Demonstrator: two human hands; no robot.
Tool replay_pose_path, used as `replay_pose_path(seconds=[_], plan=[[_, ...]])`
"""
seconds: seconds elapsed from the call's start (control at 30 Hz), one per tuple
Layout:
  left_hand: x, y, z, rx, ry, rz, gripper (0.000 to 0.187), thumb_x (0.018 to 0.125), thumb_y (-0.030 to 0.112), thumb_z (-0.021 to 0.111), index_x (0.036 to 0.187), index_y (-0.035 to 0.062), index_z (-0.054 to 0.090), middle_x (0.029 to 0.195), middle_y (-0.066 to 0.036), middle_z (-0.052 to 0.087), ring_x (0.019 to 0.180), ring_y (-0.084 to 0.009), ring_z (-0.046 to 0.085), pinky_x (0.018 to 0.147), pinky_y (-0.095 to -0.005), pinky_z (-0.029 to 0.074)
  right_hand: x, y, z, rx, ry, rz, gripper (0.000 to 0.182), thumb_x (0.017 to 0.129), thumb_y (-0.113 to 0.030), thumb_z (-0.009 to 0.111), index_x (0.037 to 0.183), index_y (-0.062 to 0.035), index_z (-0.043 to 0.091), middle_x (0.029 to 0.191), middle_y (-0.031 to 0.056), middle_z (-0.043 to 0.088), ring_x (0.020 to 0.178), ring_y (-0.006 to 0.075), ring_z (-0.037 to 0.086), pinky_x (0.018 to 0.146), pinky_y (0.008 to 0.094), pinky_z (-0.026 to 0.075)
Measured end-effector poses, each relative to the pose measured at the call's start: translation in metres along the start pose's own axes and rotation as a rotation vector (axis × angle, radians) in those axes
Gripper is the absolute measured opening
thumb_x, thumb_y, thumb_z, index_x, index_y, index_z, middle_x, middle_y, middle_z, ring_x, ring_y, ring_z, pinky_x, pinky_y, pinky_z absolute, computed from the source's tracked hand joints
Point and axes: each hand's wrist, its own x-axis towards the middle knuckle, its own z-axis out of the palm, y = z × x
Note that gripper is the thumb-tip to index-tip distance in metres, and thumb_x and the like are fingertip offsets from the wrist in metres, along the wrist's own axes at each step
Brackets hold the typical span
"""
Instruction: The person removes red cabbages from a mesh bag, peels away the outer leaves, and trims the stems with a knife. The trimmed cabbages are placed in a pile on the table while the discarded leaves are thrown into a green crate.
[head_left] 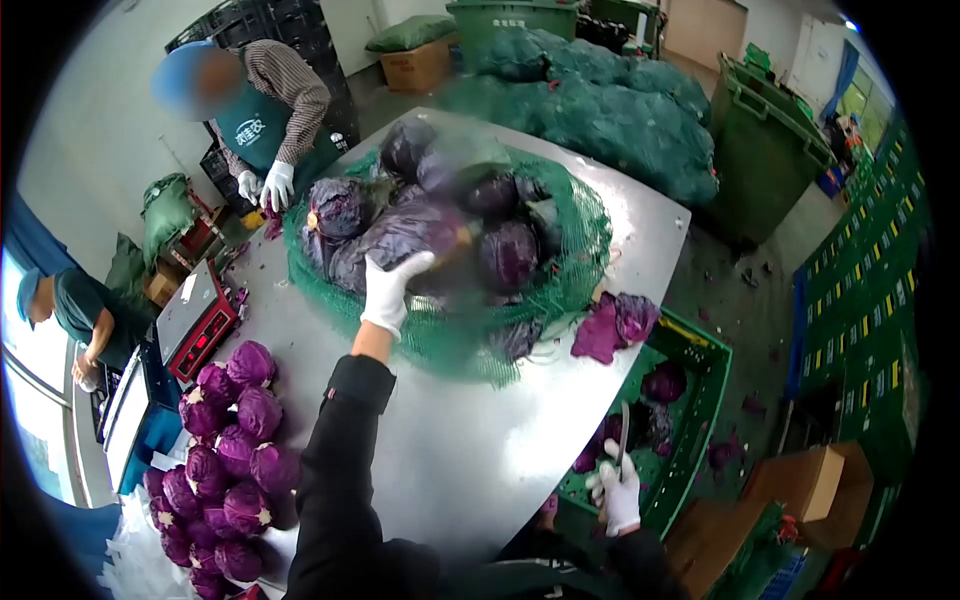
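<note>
My left hand (392, 292), in a white glove, is on the near side of a red cabbage (405, 235), thumb and fingers curved against it. That cabbage lies among several others with dull outer leaves, inside an opened green mesh sack (580, 225) on the metal table (450, 440). At lower right, my right hand (618, 495), also gloved, grips a knife (624, 432) with the blade pointing up. Below that hand is a green crate (690, 460) holding cabbages and loose leaves. Torn purple leaves (615, 328) lie at the table's right edge.
Trimmed red cabbages (235, 450) are piled at the table's left, near a red scale (200, 325). A co-worker (270, 110) in white gloves stands across the table; another person (75, 310) is at far left. Full mesh sacks (610, 120) and green bins (765, 150) stand behind.
</note>
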Motion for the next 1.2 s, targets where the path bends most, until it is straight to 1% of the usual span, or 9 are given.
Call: replay_pose_path(seconds=[0.07, 0.2, 0.27, 0.47, 0.77, 0.8, 0.97, 1.1, 1.2], plan=[[-0.038, 0.007, 0.024, 0.045, -0.068, 0.012, 0.075, 0.067, -0.003, 0.085, 0.132, 0.0007, 0.047, 0.121, -0.009, 0.062, 0.110, -0.0207, 0.061, 0.097, -0.0356, 0.050, -0.009, -0.020, 0.010, -0.008, 0.003, -0.039, 0.043, 0.097, -0.013, 0.055, 0.139, -0.0056, 0.049, 0.069, -0.0012, 0.060, 0.049, 0.0029, 0.043, 0.043, 0.0182, 0.033], [-0.127, -0.018, 0.041, 0.461, -0.199, 0.026, 0.099, 0.056, 0.026, 0.096, 0.134, -0.0043, 0.043, 0.129, -0.016, 0.048, 0.119, -0.0272, 0.051, 0.102, -0.0393, 0.044, -0.005, -0.034, 0.036, -0.333, -0.021, -0.599, 0.056, 0.086, -0.017, 0.072, 0.136, -0.0031, 0.052, 0.110, 0.0116, 0.063, 0.097, 0.0236, 0.063, 0.087, 0.0343, 0.051], [-0.165, -0.035, 0.059, 0.586, -0.256, 0.116, 0.096, 0.057, 0.026, 0.094, 0.134, -0.0032, 0.045, 0.130, -0.018, 0.048, 0.119, -0.0303, 0.050, 0.103, -0.0411, 0.043, -0.009, -0.067, 0.045, -0.624, 0.048, -0.861, 0.069, 0.082, -0.032, 0.075, 0.141, -0.0075, 0.048, 0.125, 0.0194, 0.059, 0.117, 0.0387, 0.055, 0.102, 0.0437, 0.044], [-0.236, -0.046, 0.120, 0.983, -0.521, 0.472, 0.076, 0.062, 0.017, 0.083, 0.129, -0.0016, 0.053, 0.133, -0.021, 0.049, 0.129, -0.0401, 0.043, 0.111, -0.0490, 0.033, 0.025, -0.071, 0.036, -0.935, -0.029, -0.601, 0.103, 0.074, -0.070, 0.066, 0.151, -0.0084, 0.035, 0.151, 0.0252, 0.036, 0.136, 0.0423, 0.039, 0.111, 0.0473, 0.036], [-0.223, -0.030, 0.122, 1.141, -0.856, 0.388, 0.090, 0.058, 0.029, 0.090, 0.137, 0.0114, 0.051, 0.149, -0.023, 0.033, 0.138, -0.0431, 0.034, 0.114, -0.0510, 0.030, 0.023, -0.085, 0.004, -0.835, -0.001, -0.452, 0.080, 0.082, -0.058, 0.065, 0.142, -0.0087, 0.048, 0.135, 0.0205, 0.057, 0.125, 0.0384, 0.052, 0.105, 0.0432, 0.043], [-0.220, -0.033, 0.121, 1.115, -0.858, 0.386, 0.091, 0.058, 0.027, 0.090, 0.138, 0.0131, 0.051, 0.149, -0.023, 0.033, 0.138, -0.0432, 0.033, 0.114, -0.0508, 0.031, 0.034, -0.073, 0.000, -0.870, 0.089, -0.537, 0.072, 0.084, -0.055, 0.065, 0.142, -0.0167, 0.049, 0.113, 0.0234, 0.063, 0.108, 0.0397, 0.060, 0.091, 0.0460, 0.049], [-0.226, -0.035, 0.114, 1.025, -0.786, 0.443, 0.094, 0.059, 0.025, 0.091, 0.141, 0.0170, 0.047, 0.149, -0.023, 0.034, 0.138, -0.0442, 0.034, 0.114, -0.0519, 0.030, 0.069, -0.048, -0.024, -1.003, 0.268, -0.613, 0.037, 0.088, -0.033, 0.064, 0.118, -0.0113, 0.059, 0.092, 0.0189, 0.068, 0.085, 0.0406, 0.066, 0.072, 0.0495, 0.052], [-0.241, -0.050, 0.087, 0.939, -0.659, 0.381, 0.097, 0.061, 0.022, 0.092, 0.143, 0.0141, 0.040, 0.149, -0.027, 0.030, 0.137, -0.0449, 0.034, 0.113, -0.0509, 0.032, 0.105, 0.008, -0.053, -0.799, 0.302, -0.284, 0.036, 0.088, -0.028, 0.057, 0.119, -0.0099, 0.061, 0.099, 0.0212, 0.069, 0.092, 0.0422, 0.065, 0.080, 0.0485, 0.052], [-0.255, -0.075, 0.048, 0.743, -0.469, 0.292, 0.093, 0.060, 0.021, 0.094, 0.135, 0.0093, 0.040, 0.147, -0.023, 0.026, 0.138, -0.0379, 0.034, 0.112, -0.0484, 0.035, 0.112, 0.056, -0.079, -0.502, 0.340, -0.236, 0.052, 0.081, -0.024, 0.071, 0.129, -0.0083, 0.058, 0.109, 0.0165, 0.070, 0.100, 0.0297, 0.068, 0.090, 0.0358, 0.051]])
